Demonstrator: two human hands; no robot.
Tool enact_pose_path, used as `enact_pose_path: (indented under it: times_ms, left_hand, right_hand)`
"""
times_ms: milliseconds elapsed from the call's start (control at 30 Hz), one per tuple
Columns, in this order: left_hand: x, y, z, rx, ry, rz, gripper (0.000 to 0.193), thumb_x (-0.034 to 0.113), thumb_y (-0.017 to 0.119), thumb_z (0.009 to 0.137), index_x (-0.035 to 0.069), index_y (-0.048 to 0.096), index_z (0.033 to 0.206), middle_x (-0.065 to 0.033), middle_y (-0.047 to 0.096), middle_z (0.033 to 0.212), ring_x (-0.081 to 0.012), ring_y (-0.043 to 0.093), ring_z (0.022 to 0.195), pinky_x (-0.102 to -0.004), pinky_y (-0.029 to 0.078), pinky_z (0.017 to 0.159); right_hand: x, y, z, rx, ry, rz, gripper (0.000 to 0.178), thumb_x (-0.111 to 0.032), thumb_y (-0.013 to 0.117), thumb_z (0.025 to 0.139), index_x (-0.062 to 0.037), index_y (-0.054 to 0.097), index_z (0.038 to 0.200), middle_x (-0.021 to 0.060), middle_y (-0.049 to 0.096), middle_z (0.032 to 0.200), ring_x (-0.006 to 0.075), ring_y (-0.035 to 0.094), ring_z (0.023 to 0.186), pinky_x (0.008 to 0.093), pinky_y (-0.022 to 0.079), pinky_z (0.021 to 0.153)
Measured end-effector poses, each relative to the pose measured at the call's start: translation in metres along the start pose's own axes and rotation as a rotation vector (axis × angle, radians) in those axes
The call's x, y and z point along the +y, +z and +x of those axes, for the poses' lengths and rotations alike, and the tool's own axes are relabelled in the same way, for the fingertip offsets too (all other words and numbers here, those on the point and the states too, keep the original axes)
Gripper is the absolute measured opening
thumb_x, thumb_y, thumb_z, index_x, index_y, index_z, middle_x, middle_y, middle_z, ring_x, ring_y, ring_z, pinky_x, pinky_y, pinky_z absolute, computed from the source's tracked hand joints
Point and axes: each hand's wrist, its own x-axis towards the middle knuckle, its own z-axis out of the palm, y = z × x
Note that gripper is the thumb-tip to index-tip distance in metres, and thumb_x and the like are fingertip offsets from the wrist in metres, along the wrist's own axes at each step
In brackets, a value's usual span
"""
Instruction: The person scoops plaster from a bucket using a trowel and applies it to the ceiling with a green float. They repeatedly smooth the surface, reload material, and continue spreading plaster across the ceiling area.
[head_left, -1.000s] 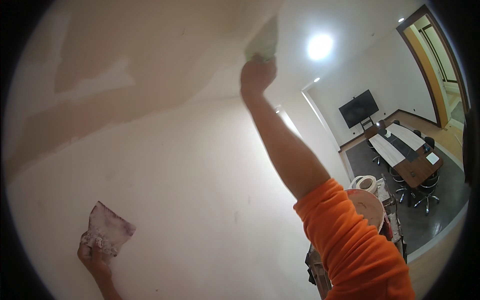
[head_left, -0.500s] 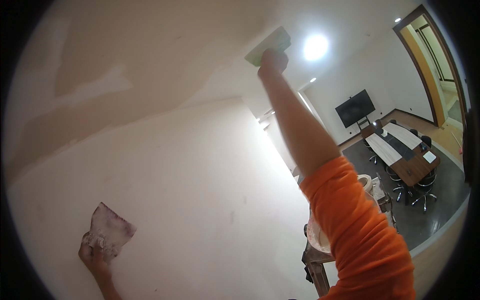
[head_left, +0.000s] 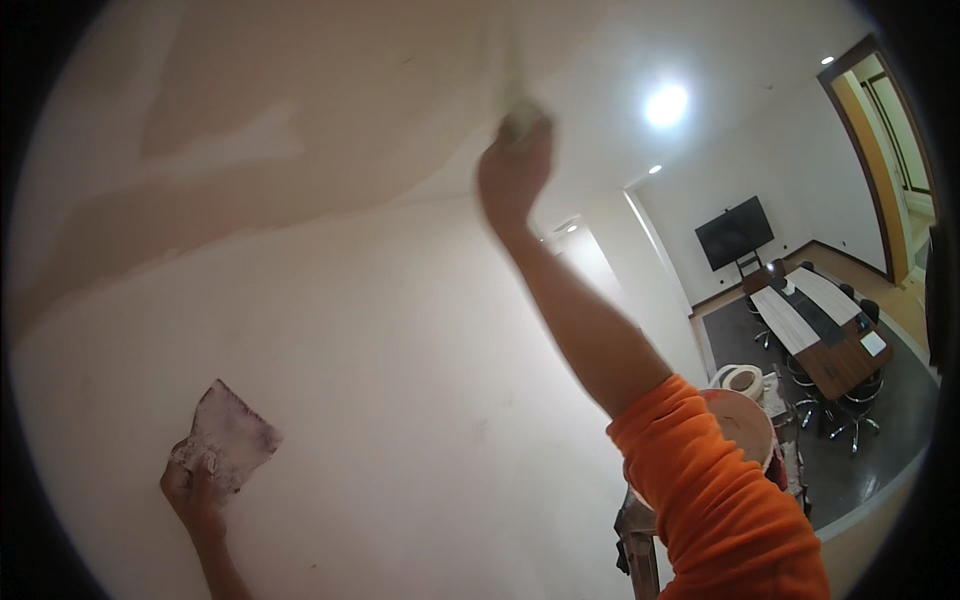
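Observation:
Low on the left, my left hand [head_left: 195, 500] is closed around a putty scraper [head_left: 243, 432] with a flat blade, crusted with whitish filler and darker purplish along its edge. It is held in front of the white wall [head_left: 400, 400]. My right arm, in an orange sleeve, reaches up to the ceiling [head_left: 370, 60]. At its end my right hand [head_left: 515, 170] grips a pale green filling knife [head_left: 514, 75]; its blade is smeared by motion and seems nearly edge-on, and whether it touches the ceiling I cannot tell. Beige, damp-looking filler [head_left: 330, 150] covers the ceiling to the left.
Beside my right sleeve stand a bucket [head_left: 740, 428] with pinkish smears and a roll of tape [head_left: 742, 381], on a stand [head_left: 640, 545]. Beyond are a meeting table [head_left: 840, 368] with chairs, a black screen [head_left: 735, 234], a doorway [head_left: 880, 150] and a bright ceiling lamp [head_left: 666, 105].
My right hand has come left and a little down, and the green knife has turned from broadside to nearly edge-on. The view has shifted, showing more of the bucket. My left hand keeps its scraper.

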Motion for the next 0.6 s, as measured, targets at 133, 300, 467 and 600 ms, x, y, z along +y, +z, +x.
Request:
enact_pose_path:
  times_ms: [133, 300, 467, 600]
  left_hand:
    - [0.006, -0.006, 0.0, -0.065, 0.034, 0.051, 0.025, 0.01, 0.056, 0.089, -0.008, 0.061, 0.106, -0.0041, 0.062, 0.088, -0.0097, 0.053, 0.077, -0.0255, 0.044, 0.07]
    - [0.016, 0.002, -0.002, -0.055, 0.019, 0.063, 0.024, 0.008, 0.057, 0.089, -0.008, 0.062, 0.105, -0.0017, 0.06, 0.084, -0.0082, 0.05, 0.074, -0.0248, 0.042, 0.067]
    - [0.008, 0.001, -0.001, -0.014, 0.055, 0.045, 0.023, 0.007, 0.057, 0.089, -0.008, 0.062, 0.105, -0.0006, 0.058, 0.083, -0.008, 0.048, 0.073, -0.0246, 0.041, 0.066]
    - [0.016, 0.0, -0.005, -0.027, 0.042, 0.071, 0.023, 0.008, 0.058, 0.088, -0.008, 0.062, 0.105, -0.0017, 0.06, 0.085, -0.0085, 0.05, 0.076, -0.0241, 0.041, 0.069]
  right_hand:
    - [0.001, 0.003, 0.093, 0.222, -0.165, -0.093, 0.046, -0.005, 0.06, 0.086, -0.0095, 0.059, 0.132, 0.0146, 0.058, 0.119, 0.0355, 0.055, 0.106, 0.0455, 0.045, 0.092]
    - [-0.026, 0.038, 0.046, 0.154, -0.218, -0.184, 0.053, -0.002, 0.061, 0.082, -0.0166, 0.06, 0.133, 0.0123, 0.054, 0.125, 0.0352, 0.052, 0.111, 0.0453, 0.045, 0.093]
    - [-0.038, 0.057, -0.069, -0.143, -0.221, -0.246, 0.076, 0.009, 0.061, 0.071, -0.0192, 0.053, 0.141, 0.0103, 0.051, 0.132, 0.0321, 0.049, 0.116, 0.0427, 0.043, 0.092]
    - [-0.041, 0.046, -0.143, -0.44, -0.117, -0.058, 0.072, 0.01, 0.06, 0.071, -0.0202, 0.059, 0.136, 0.008, 0.054, 0.131, 0.0271, 0.054, 0.11, 0.0388, 0.045, 0.091]
